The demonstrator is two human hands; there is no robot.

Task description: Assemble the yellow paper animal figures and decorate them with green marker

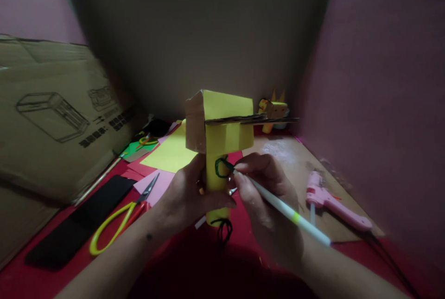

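Note:
My left hand (189,192) is wrapped round a yellow paper tube (216,185), holding it upright. On top of the tube sits a yellow-covered cardboard box shape (227,104), with a flat cardboard strip (236,120) sticking out to the right. A black string tail (224,230) hangs at the tube's lower end. My right hand (266,192) pinches a white marker (288,211), its green tip touching the tube beside a green drawn outline (221,168). Part of the tube is hidden behind my left fingers and thumb.
Yellow-handled scissors (114,225) and a black phone (79,222) lie at left on the red surface. A pink glue gun (333,201) rests on a cardboard sheet (288,155) at right. Coloured papers (170,148) and a small yellow animal figure (274,111) are behind. A large carton (52,118) stands left.

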